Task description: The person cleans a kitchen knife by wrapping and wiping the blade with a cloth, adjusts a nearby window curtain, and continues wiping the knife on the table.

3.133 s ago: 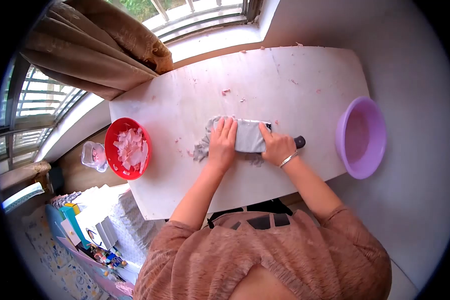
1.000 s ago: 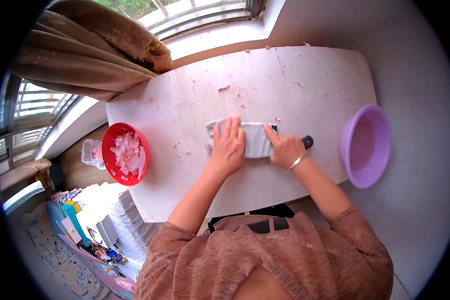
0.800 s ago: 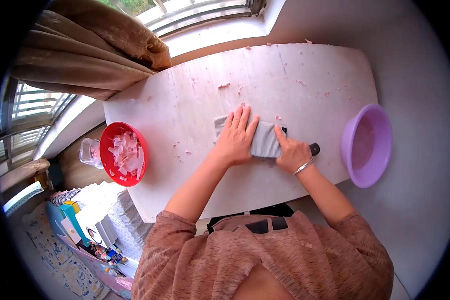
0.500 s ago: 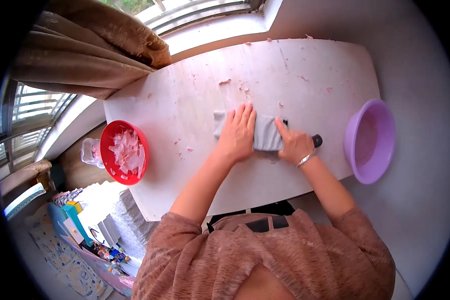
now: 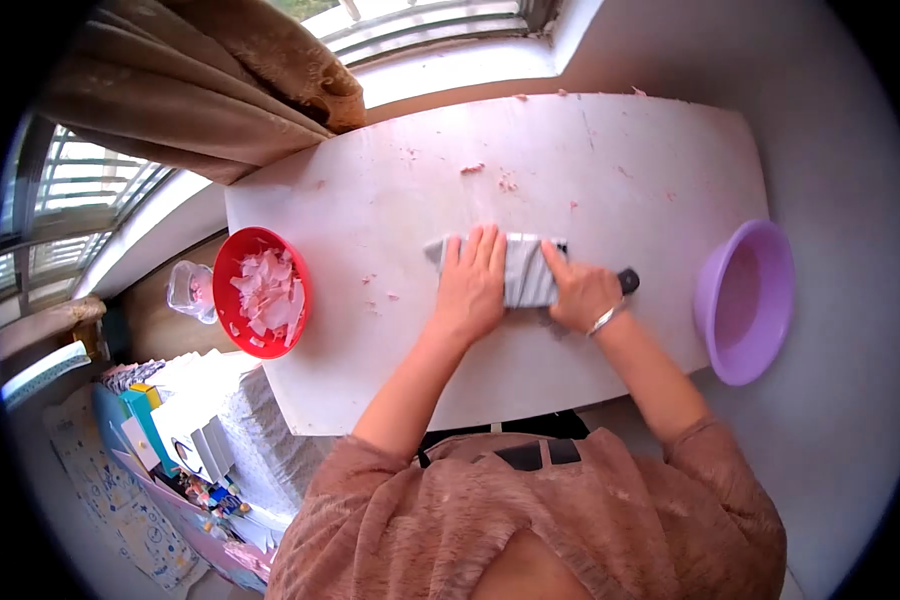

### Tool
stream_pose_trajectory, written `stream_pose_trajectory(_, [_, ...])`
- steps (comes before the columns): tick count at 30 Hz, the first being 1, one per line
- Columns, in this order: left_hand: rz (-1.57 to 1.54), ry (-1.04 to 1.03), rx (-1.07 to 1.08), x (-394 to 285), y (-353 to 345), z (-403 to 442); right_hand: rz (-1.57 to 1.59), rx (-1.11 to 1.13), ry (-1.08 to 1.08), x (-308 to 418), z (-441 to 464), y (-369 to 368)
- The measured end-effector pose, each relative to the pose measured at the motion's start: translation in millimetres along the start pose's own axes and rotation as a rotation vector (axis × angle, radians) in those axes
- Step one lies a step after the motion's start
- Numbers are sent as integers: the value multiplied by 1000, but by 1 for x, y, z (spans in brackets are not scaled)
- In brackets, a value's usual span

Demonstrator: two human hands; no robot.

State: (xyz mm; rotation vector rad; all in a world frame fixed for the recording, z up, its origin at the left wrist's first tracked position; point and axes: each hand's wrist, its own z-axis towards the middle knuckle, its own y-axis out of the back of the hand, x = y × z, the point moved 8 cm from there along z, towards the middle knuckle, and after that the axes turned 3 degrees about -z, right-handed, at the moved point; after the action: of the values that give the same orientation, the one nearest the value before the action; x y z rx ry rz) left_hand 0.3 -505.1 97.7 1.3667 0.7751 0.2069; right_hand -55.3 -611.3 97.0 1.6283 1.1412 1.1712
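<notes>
A cleaver with a black handle (image 5: 628, 281) lies flat on the white table (image 5: 370, 210). Over its blade is a grey cloth (image 5: 530, 273), with folds running across it. My left hand (image 5: 472, 285) rests flat on the cloth toward the blade's left end, fingers stretched out. My right hand (image 5: 584, 295) is wrapped round the cleaver near the handle, its index finger extended along the blade's right end. The blade's edge is hidden beneath the cloth.
At the table's left edge stands a red bowl (image 5: 303, 290) of pale pink pieces, with a clear plastic container (image 5: 190, 291) beyond it. A purple basin (image 5: 782, 300) is at the right. Pink scraps (image 5: 472, 170) dot the table.
The cloth, bunched left of the blade at first, now lies mostly over it. My left hand has shifted slightly right along the blade. My right hand keeps its hold on the cleaver.
</notes>
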Motion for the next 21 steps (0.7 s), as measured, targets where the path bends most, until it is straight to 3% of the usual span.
stream_pose_trajectory(4, [-4, -17, -187, 25, 23, -21, 25, 2, 7, 34, 13, -5])
stream_pose_trajectory(10, [-92, 96, -438, 104, 54, 16, -19, -75, -19, 58, 107, 6])
stream_pose_trajectory(21, [-36, 131, -504, 125, 60, 27, -24, -27, 4, 65, 135, 19])
